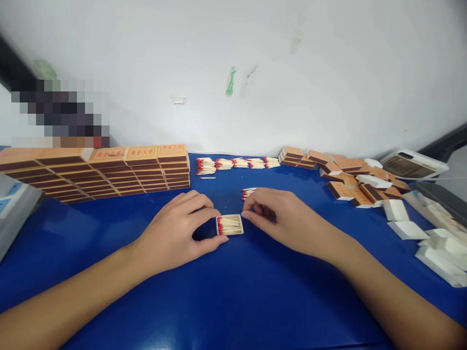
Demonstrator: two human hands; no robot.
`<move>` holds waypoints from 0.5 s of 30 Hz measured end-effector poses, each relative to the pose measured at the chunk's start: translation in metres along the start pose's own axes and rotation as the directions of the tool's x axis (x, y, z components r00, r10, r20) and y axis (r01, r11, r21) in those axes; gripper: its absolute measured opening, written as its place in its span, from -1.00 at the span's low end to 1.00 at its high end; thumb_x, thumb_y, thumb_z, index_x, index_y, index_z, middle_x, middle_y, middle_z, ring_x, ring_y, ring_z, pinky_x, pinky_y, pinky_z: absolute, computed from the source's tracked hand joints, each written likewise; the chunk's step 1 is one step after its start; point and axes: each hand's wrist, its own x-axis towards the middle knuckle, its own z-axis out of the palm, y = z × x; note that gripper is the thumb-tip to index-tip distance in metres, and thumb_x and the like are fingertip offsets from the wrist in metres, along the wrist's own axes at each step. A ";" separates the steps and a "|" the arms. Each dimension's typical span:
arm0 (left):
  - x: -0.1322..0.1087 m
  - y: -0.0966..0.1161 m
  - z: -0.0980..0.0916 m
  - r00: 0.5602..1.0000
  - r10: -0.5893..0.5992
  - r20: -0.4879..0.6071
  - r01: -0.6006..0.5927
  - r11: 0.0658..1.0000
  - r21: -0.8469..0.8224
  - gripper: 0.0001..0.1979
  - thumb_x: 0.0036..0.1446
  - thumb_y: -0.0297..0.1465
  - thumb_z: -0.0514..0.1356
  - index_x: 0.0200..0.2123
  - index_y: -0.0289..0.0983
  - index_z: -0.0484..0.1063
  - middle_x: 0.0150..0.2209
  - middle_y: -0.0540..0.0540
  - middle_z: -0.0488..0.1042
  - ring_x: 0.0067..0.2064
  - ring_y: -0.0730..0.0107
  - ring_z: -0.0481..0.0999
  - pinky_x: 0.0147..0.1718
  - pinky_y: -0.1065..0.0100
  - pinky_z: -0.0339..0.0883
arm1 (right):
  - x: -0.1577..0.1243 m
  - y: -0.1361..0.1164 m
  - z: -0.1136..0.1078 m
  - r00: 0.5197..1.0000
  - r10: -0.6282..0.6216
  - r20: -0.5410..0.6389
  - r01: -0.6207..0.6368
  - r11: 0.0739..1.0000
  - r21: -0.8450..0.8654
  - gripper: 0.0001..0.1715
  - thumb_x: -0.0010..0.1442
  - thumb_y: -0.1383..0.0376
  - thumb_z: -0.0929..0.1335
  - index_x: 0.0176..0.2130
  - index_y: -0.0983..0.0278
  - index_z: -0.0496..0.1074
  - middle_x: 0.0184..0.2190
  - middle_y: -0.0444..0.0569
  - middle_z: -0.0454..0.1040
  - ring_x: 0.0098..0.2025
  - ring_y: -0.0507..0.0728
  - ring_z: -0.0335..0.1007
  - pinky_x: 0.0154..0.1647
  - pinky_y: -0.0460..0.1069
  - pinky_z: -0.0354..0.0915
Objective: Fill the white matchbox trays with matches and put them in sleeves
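A small white matchbox tray [242, 226] filled with red-tipped matches [229, 225] lies on the blue table in front of me. My left hand [182, 228] steadies it, thumb at its near side and index finger at its far side. The thumb and index fingertips of my right hand [279, 214] come together at the tray's right far corner, other fingers curled; whatever may be between them is hidden. Just behind that hand a small bunch of loose matches [248, 193] shows, partly covered by the fingers.
Stacked orange matchboxes [142, 167] form a wall at the left. Several match piles [206, 166] line the white wall, with a single match [207, 178] before them. Orange matchbox sleeves [350, 172] and white trays [404, 229] are heaped at right, beside a white device [416, 164].
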 end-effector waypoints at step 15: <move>0.000 0.000 0.000 0.999 -0.028 0.028 0.028 0.999 -0.015 -0.72 0.30 -0.22 0.38 -0.04 -0.28 0.62 -0.12 -0.15 0.57 -0.10 0.19 0.54 -0.07 0.13 0.49 | 0.005 0.032 -0.004 0.996 0.091 0.002 -0.090 0.981 -0.169 -0.79 0.49 0.26 0.28 -0.21 0.23 0.45 -0.21 0.02 0.49 -0.27 0.15 0.41 -0.25 0.04 0.30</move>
